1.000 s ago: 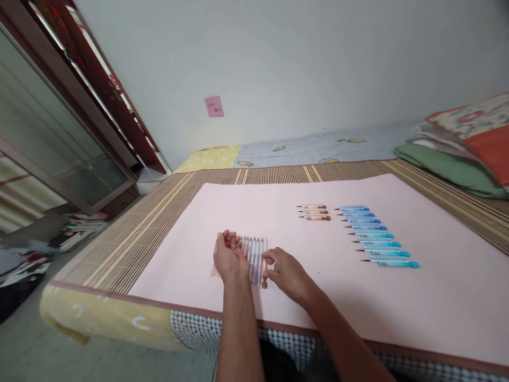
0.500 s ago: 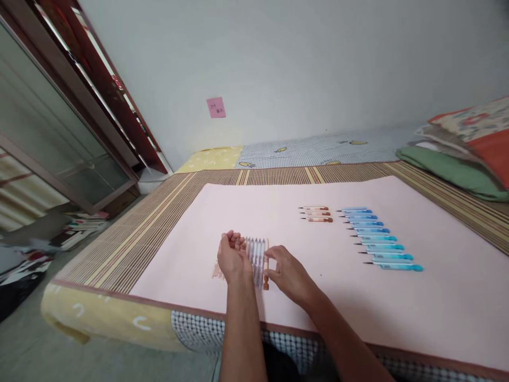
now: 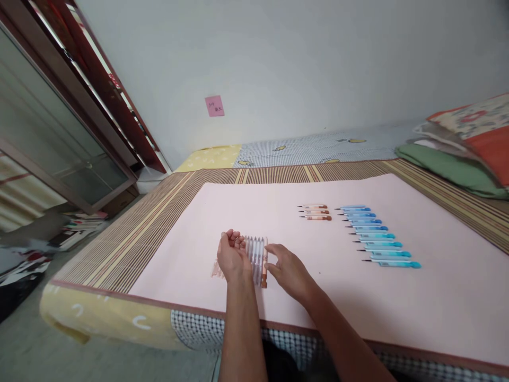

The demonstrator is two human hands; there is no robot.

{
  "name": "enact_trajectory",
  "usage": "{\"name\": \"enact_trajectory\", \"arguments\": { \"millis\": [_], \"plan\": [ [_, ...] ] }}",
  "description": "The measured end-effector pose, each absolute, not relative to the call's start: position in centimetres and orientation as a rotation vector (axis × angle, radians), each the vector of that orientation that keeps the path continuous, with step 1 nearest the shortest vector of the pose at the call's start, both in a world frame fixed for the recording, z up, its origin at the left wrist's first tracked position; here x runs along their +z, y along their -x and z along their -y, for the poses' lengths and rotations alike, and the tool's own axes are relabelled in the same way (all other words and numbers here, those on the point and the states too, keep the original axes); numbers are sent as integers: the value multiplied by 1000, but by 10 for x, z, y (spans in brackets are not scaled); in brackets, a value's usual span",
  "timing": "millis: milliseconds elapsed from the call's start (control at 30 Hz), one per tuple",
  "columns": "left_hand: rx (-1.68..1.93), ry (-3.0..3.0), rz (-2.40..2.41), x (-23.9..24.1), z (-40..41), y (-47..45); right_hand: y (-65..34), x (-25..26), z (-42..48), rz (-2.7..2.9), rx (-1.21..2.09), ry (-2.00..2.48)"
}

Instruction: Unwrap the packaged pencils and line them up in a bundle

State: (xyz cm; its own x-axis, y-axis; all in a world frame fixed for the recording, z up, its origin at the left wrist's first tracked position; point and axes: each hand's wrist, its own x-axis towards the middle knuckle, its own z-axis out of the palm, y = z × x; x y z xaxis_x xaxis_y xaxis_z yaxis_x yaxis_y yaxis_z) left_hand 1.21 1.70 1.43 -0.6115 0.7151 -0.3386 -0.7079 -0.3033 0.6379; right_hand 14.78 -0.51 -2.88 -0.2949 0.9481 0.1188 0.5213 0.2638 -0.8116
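In the head view, several slim pens with clear, whitish barrels [image 3: 254,260] lie side by side on the pink sheet. At the right end of this row is a pen with a cream barrel and brown end [image 3: 264,268]. My right hand [image 3: 287,268] pinches it between thumb and fingers. My left hand [image 3: 233,257] rests over the row's left part, palm turned up and fingers loosely curled, with no object visible in them. Pale pink pieces [image 3: 217,269] show partly from behind my left wrist; their kind is hidden.
Three brown-ended pens [image 3: 317,212] lie farther back. Right of them runs a slanting column of several blue pens [image 3: 377,239]. The pink sheet [image 3: 175,254] covers a striped mat [image 3: 131,239] on a bed. Folded bedding [image 3: 453,167] is piled at the back right, against the wall.
The view has shifted very slightly. Both hands keep nearly the same place, with the right thumb and fingers still at the brown-ended pen beside the clear row.
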Motion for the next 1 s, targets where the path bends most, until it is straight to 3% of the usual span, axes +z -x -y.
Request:
{"name": "enact_trajectory", "arguments": {
  "millis": [733,1000],
  "plan": [
    [1984,-26,-980,12,-19,-17,-151,-30,5,1935,762,1254],
    [1956,-35,-949,15,-19,-33,-191,-15,-4,1835,825,1439]
  ]
}}
